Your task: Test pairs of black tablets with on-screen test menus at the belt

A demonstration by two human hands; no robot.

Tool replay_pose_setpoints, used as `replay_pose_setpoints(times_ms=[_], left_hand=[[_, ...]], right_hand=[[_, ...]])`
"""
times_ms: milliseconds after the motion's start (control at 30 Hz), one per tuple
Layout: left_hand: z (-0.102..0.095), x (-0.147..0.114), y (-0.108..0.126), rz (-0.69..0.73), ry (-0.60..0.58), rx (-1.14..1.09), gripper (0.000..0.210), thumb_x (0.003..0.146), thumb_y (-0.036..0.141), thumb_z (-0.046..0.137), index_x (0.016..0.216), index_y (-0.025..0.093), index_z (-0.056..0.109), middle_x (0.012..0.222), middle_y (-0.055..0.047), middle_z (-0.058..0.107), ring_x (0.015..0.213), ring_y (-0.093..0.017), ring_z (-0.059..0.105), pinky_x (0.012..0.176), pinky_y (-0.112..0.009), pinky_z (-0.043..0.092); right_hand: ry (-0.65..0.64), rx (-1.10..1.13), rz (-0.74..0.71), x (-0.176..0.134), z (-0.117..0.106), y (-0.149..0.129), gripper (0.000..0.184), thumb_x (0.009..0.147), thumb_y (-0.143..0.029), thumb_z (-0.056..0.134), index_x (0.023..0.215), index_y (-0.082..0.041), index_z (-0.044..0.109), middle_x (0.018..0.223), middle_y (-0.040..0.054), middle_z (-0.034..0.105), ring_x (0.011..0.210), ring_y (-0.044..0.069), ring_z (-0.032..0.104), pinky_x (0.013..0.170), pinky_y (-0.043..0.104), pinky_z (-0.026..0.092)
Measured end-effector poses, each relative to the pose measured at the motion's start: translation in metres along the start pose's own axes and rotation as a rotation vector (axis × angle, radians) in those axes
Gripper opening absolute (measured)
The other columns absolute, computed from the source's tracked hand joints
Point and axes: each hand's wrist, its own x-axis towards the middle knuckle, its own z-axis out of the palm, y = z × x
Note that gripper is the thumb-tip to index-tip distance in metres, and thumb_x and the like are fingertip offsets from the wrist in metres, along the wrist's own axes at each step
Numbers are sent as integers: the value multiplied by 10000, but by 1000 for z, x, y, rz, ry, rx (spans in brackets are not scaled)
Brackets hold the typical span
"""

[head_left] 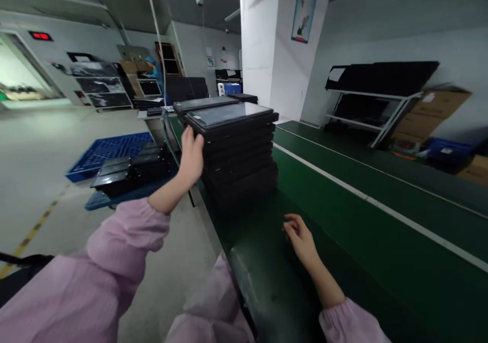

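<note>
A tall stack of black flat panels (244,155), screen-like with a glossy top, stands on the green work table (274,272). My left hand (192,152) is raised at the stack's near left corner. Its fingers point up and are stretched out, at or against the edge of the upper panels; whether they press on it I cannot tell. Lower and to the right, my right hand (301,236) hovers over the green surface in front of the stack. Its fingers are loosely bent and apart, with nothing visible in them.
Another panel stack (206,103) adjoins behind. On the floor at left are a blue pallet (102,150) and black panels (114,173) on a blue base. A co-worker (154,71) stands far back. To the right are a white rack (375,104) and cardboard boxes (438,104).
</note>
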Motion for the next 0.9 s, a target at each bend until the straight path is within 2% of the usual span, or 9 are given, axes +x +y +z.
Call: replay_pose_setpoints(times_ms=[100,167,267,367,467,633,733,800,900], left_hand=[[-8,-28,-4,103,-41,52,815,944,746,511,1524,177,437,1659,-220,386,1586,-342,323,1333,-564,225],[-14,-32,-7,155,-43,82,760,963,709,510,1473,148,464,1586,-240,460,1556,-354,372,1319,-583,251],[-20,-25,-14,198,-26,102,677,914,679,623,1334,155,540,1427,-225,570,1450,-382,492,1254,-607,363],[-18,-18,-19,251,40,148,562,884,570,714,1253,181,546,1321,-193,608,1369,-380,561,1181,-595,456],[-10,-20,-23,279,100,144,468,910,459,706,1235,185,511,1310,-190,593,1375,-356,561,1169,-568,482],[0,-25,-27,280,132,88,455,930,415,688,1252,172,480,1335,-202,570,1421,-345,525,1216,-569,446],[-3,-24,-27,264,115,72,461,919,431,708,1245,188,490,1327,-186,580,1415,-353,532,1214,-592,444],[-6,-23,-27,255,98,58,483,913,461,716,1249,192,498,1328,-183,582,1414,-353,531,1219,-595,436],[-9,-24,-29,223,79,19,523,907,528,711,1255,193,511,1328,-182,571,1417,-348,521,1234,-582,419]], right_hand=[[-197,65,-28,37,45,-66,492,636,-636,805,844,-210,674,648,-13,657,500,132,549,466,242,432],[-260,102,-30,62,76,-114,436,767,-612,786,840,-192,693,719,14,702,506,111,555,431,206,417],[-294,125,16,89,118,-173,431,1006,-555,625,886,-153,725,828,81,769,497,98,574,379,176,389],[-227,140,123,98,151,-205,457,1077,-471,587,782,-135,684,728,108,755,466,110,582,355,173,390],[-141,161,138,96,168,-212,430,1072,-388,627,713,-152,630,605,77,697,429,98,542,350,153,372],[-19,237,90,95,176,-203,472,1077,-330,580,632,-181,527,516,-6,560,395,48,413,333,122,225],[35,269,35,91,167,-198,488,1005,-392,651,596,-210,459,495,-44,478,377,44,330,334,146,178],[76,287,-19,79,148,-192,497,951,-443,681,584,-222,428,491,-66,432,369,41,283,338,160,166],[149,294,-103,46,101,-176,451,907,-475,650,594,-230,437,509,-72,430,359,49,272,337,181,185]])
